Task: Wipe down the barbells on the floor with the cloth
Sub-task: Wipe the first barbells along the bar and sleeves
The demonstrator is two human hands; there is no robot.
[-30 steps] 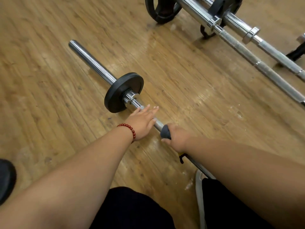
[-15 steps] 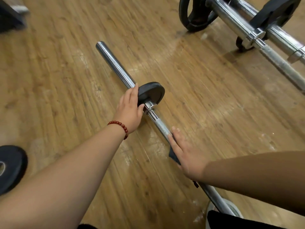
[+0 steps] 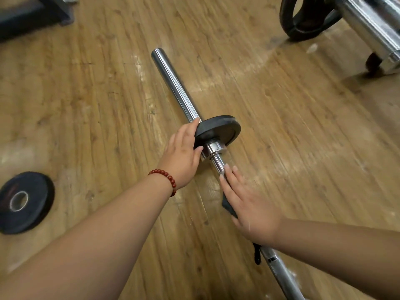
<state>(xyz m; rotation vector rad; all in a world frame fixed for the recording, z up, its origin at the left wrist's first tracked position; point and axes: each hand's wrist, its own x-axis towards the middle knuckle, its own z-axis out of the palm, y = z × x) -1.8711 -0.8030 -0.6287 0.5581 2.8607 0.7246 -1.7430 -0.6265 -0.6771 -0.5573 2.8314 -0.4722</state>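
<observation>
Wood floor [image 3: 86,105] under me; the barbell [image 3: 175,87] lies on it, running from 11 o'clock to 5 o'clock. My left hand [image 3: 180,156] grips the plate [image 3: 218,131] by its rim. My right hand [image 3: 249,204], fingers straight, presses the cloth [image 3: 228,207] onto the bar at the plate's 5 o'clock.

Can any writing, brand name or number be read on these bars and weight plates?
Nothing here can be read as text.
loose plate: a faint reddish smudge that may be lettering, too blurred to read.
mounted plate: plain black, no marking visible.
barbell: bare chrome; a few small dark marks low on the shaft, too small to read.
</observation>
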